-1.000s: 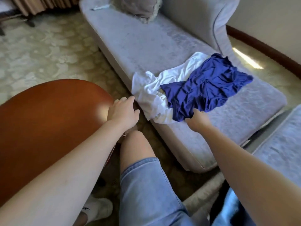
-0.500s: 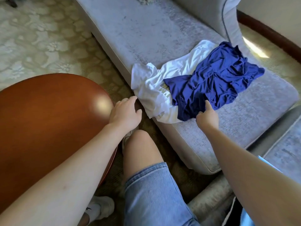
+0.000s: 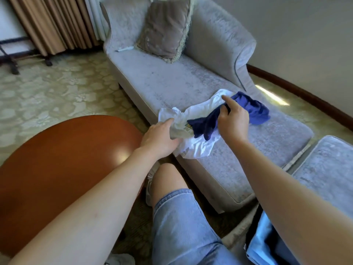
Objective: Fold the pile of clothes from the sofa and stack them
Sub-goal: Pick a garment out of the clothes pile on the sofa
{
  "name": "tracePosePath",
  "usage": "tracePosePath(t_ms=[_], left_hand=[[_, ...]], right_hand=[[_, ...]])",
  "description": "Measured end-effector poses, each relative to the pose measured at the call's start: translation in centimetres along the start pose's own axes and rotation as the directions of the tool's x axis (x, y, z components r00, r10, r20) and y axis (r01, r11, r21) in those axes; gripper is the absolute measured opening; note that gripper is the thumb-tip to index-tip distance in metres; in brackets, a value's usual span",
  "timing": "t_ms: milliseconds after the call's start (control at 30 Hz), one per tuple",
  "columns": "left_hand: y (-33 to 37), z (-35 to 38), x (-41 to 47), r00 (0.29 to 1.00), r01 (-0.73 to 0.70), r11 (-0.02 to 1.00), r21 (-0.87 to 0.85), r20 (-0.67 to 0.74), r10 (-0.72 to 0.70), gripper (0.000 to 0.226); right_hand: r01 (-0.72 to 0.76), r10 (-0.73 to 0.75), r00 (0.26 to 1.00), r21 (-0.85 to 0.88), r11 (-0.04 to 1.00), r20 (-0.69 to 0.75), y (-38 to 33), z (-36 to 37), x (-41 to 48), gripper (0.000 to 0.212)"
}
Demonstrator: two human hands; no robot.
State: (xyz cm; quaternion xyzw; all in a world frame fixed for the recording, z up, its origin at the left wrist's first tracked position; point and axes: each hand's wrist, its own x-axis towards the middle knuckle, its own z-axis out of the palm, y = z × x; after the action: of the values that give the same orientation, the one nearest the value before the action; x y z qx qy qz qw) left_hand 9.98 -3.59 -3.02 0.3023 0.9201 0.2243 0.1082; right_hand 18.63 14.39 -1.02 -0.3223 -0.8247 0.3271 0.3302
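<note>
Pickup looks under way: left hand (image 3: pixel 162 140) clutches the white garment (image 3: pixel 198 150), right hand (image 3: pixel 233 123) grips the blue garment (image 3: pixel 256 109) beside it on the sofa (image 3: pixel 248 146); next, lift one clear to fold.

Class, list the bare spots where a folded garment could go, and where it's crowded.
Free: sofa seat between cushion and white garment; seat between blue garment and footstool; wooden table. Crowded: sofa edge, where left hand and right hand grip them.
</note>
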Motion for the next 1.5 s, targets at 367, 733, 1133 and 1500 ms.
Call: tracePosePath(t_ms=[367,733,1133,1500], left_hand=[[0.0,-6.4,-7.4,0.987,-0.047,0.966,-0.256,-0.161,0.006,0.083],[-6.0,-13.4,-11.1,0.86,0.111,0.849,-0.516,-0.378,-0.342,0.034],[-12.1,-28.9,-15.8,0.792,-0.165,0.511,-0.844,-0.422,-0.441,0.048],[-15.4,-22.8,-14.2,0.816,0.246,0.515,-0.821,-0.112,-0.567,0.053]], right_hand=[[0.286,-0.273,0.958,0.266,0.921,-0.084,-19.2,-4.9,-1.4,0.034],[0.155,-0.173,0.985,0.329,0.931,0.026,-24.8,-3.2,-2.9,0.035],[0.271,-0.407,0.894,0.499,0.823,0.187,-35.0,4.6,-3.5,0.039],[0.099,-0.333,0.778,0.42,0.902,0.532,-27.0,14.8,-14.2,0.012]])
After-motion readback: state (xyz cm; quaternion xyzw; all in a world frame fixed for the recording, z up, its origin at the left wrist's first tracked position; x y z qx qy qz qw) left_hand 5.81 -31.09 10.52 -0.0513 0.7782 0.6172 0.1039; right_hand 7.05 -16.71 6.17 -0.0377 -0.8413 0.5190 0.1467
